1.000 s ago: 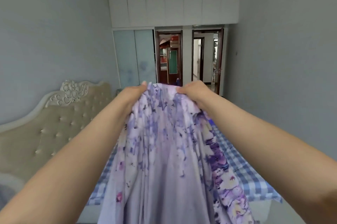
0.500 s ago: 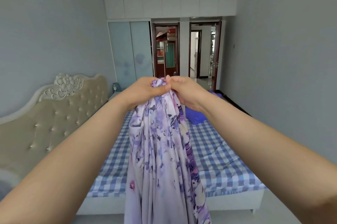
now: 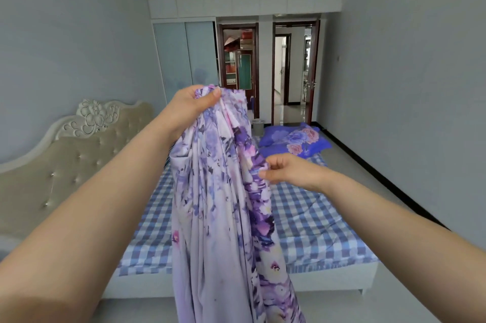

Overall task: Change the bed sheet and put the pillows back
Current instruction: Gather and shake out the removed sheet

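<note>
A: What has moved since half a second ago?

B: The hands have come apart. They were clenched together at the top of the purple floral sheet (image 3: 221, 204); now the left hand (image 3: 193, 105) alone keeps the top bunch raised, fingers and thumb curled round it, while the right hand (image 3: 286, 168) has dropped lower and to the right and pinches the sheet's darker edge. Both grips are closed on the cloth.

A: Where does the sheet hang?

B: Straight down from the left hand, in front of the near side of the bed (image 3: 315, 217), which carries a blue checked cover. Two blue flowered pillows (image 3: 294, 138) lie stacked at the bed's far right corner.

A: Edges and room?

B: The bed's white side rail runs across the view low down, with bare floor (image 3: 394, 301) in front of it and a strip of floor along the right wall to the open doorway (image 3: 293, 67). The padded headboard (image 3: 76, 146) stands on the left. A small grey bin (image 3: 258, 126) sits past the far side of the bed.

A: What is hidden?

B: The sheet's lower end runs out of the frame, and it covers the middle of the bed.
</note>
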A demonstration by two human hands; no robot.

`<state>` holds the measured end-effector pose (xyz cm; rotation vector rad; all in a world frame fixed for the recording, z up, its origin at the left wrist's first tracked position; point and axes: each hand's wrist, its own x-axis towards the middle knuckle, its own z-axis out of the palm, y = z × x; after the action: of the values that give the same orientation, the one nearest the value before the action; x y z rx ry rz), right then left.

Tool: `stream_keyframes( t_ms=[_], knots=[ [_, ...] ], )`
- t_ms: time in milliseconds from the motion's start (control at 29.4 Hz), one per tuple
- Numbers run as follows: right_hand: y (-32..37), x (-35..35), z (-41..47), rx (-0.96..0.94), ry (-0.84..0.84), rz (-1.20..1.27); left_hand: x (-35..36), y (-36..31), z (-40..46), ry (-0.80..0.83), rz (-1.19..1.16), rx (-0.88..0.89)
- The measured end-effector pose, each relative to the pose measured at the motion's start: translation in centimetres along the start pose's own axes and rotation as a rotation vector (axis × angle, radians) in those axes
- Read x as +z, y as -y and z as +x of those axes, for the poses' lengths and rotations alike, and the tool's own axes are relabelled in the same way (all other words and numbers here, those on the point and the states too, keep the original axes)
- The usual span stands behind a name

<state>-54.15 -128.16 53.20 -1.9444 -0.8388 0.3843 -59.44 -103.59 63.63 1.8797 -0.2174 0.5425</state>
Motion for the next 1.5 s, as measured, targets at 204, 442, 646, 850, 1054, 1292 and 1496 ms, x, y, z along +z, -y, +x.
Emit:
stream_keyframes(
  t_ms=[204,442,646,850,1054,1292,1496],
  knots=[
    [-1.9,0.7,-1.4,-0.401,-0.798,-0.538,0.8,-0.6,0.2,0.004,-0.067,-0.009],
    [-3.1,5.2,-2.3,-0.327,-0.409,-0.603,2.4,-0.7,0.3,0.009,-0.103,-0.022],
    [-0.9,6.1,-1.1,-0.15,-0.562,-0.268,3.6,-0.1,0.7,0.014,-0.099,-0.031],
    [-1.4,5.6,-0.5,-0.118,-0.539,-0.152,3.8,0.2,0.7,0.026,-0.096,-0.035],
    [-2.2,5.4,-0.9,-0.206,-0.51,-0.012,4.1,0.5,0.4,-0.002,-0.111,-0.021],
    [-4.1,5.4,-0.2,0.047,-0.504,-0.372,4.8,0.0,0.9,-0.099,-0.156,0.02],
    [-7.9,7.6,0.4,0.201,-0.381,-0.286,4.9,-0.6,1.8,-0.139,-0.149,0.047]
  ],
)
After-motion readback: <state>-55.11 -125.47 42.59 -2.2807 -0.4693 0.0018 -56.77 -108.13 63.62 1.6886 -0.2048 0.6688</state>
